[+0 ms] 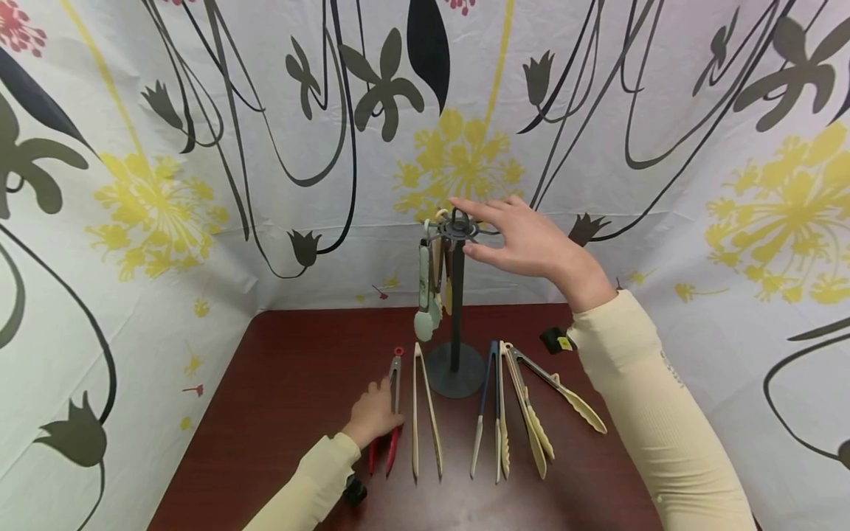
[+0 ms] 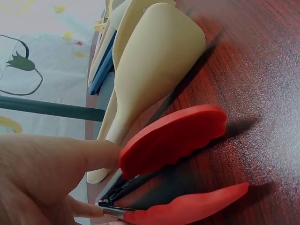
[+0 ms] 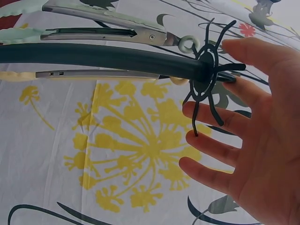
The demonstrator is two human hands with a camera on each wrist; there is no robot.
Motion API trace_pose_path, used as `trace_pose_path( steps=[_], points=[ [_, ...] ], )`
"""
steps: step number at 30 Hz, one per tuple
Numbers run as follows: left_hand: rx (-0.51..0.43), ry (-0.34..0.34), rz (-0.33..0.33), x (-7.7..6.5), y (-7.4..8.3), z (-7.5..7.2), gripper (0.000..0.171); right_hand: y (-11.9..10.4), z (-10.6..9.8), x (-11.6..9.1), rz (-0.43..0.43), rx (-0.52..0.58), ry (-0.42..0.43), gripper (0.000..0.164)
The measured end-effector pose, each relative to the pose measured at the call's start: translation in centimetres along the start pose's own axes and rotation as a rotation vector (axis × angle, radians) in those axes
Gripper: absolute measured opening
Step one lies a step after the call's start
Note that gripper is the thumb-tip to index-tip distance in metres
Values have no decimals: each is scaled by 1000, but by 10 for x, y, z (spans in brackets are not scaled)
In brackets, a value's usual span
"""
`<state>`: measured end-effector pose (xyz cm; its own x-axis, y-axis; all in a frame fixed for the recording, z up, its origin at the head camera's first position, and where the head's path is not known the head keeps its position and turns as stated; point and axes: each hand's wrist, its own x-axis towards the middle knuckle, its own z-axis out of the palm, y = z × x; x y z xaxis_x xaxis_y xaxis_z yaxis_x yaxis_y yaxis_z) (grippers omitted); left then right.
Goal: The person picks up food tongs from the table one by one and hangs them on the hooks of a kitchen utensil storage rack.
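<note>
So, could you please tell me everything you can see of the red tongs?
The red tongs have shiny, metal-looking arms, scalloped red tips that look like silicone or plastic, and a red ring at the far end. In the head view they lie on the table, tips apart and pointing toward the bottom, with pale tongs just to their right. The left hand grips them, covering part of the arms.

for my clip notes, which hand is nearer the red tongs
Left: the left hand touches the red tongs, while the right hand is farther, at the top of the stand.
</note>
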<state>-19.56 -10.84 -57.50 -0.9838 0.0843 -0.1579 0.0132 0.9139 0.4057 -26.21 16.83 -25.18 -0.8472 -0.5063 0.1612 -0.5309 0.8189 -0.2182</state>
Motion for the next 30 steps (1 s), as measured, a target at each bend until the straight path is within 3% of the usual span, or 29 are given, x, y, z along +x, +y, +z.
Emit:
trace_pose_path(
  steps=[5,15,21,30],
  points=[
    [-5,9,-17,-1,-2,-1,84,0,2,0,-11,-8,10,69],
    [-48,122,24,0,0,-21,84,0,0,0,6,0,10,74],
    [-96,216,75,1,8,-35,84,-1,1,-1,15,-3,23,76],
    [-206,425,178,1,24,-54,87,-3,2,0,32,4,32,79]
  ],
)
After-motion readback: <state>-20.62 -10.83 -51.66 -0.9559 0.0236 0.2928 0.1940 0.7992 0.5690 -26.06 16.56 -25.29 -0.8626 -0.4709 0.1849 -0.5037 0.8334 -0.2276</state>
